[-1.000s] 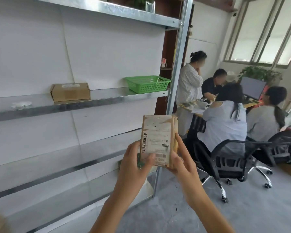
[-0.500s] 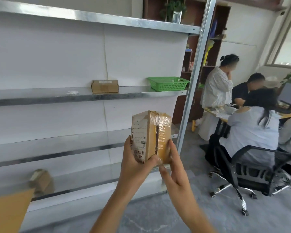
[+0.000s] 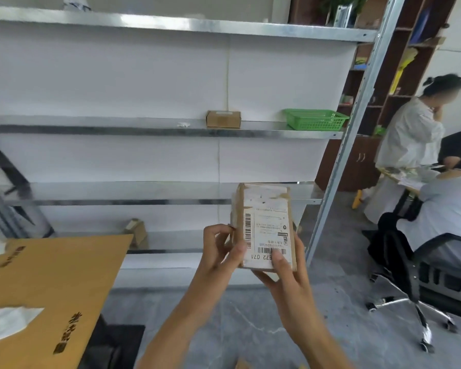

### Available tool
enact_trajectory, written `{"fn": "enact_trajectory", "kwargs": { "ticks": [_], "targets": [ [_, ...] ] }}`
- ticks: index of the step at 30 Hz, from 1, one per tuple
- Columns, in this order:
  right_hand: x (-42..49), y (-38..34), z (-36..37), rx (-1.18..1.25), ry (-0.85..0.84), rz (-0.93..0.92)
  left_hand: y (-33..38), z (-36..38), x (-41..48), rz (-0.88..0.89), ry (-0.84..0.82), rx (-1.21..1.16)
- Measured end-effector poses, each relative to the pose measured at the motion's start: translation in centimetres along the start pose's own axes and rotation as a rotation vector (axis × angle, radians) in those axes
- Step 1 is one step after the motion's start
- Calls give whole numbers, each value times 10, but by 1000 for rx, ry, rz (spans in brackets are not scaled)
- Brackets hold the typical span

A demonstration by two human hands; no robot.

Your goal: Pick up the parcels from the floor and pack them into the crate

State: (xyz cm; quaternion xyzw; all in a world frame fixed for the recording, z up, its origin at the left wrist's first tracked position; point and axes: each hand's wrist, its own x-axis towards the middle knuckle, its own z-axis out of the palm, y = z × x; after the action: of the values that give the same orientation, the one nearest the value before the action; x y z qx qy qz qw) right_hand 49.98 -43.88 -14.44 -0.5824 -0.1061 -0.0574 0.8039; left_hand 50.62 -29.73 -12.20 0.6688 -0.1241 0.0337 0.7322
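The left hand [image 3: 218, 251] pinches the left edge of a taped brown parcel [image 3: 264, 225], and the right hand [image 3: 288, 278] cups its lower end, label facing the camera. Behind, a small box [image 3: 223, 119] and a green basket [image 3: 316, 119] sit apart on a metal shelf [image 3: 91, 123].

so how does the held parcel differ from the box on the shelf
The parcel stands on end in the left hand and right hand; the box lies flat on the shelf. The parcel's big white label faces the camera; the box has a small label on top. Both are brown cardboard.
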Motion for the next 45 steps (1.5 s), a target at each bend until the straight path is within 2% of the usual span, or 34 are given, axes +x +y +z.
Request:
{"fn": "enact_trajectory", "kwargs": {
  "ticks": [5,12,20,28,31,35,37,45],
  "targets": [
    [-37,-2,45,-29,-64,16,16,-40,-48,-78,36,-136],
    [-109,5,127,-213,-150,-37,37,-128,-141,-104,156,-101],
    [-194,46,234,-157,-196,41,50,-233,-252,-197,108,-67],
    [-262,59,305,-194,-182,75,66,-293,-331,-276,121,-66],
    [-280,67,320,-166,-164,158,61,-304,-356,-286,188,-123],
    [-311,83,338,39,-193,436,60,-313,-391,-293,228,-157],
    [-326,87,346,139,-216,517,62,-318,-408,-308,243,-153],
    [-388,108,381,32,-216,562,61,-383,-483,-356,306,-28]
  ]
}}
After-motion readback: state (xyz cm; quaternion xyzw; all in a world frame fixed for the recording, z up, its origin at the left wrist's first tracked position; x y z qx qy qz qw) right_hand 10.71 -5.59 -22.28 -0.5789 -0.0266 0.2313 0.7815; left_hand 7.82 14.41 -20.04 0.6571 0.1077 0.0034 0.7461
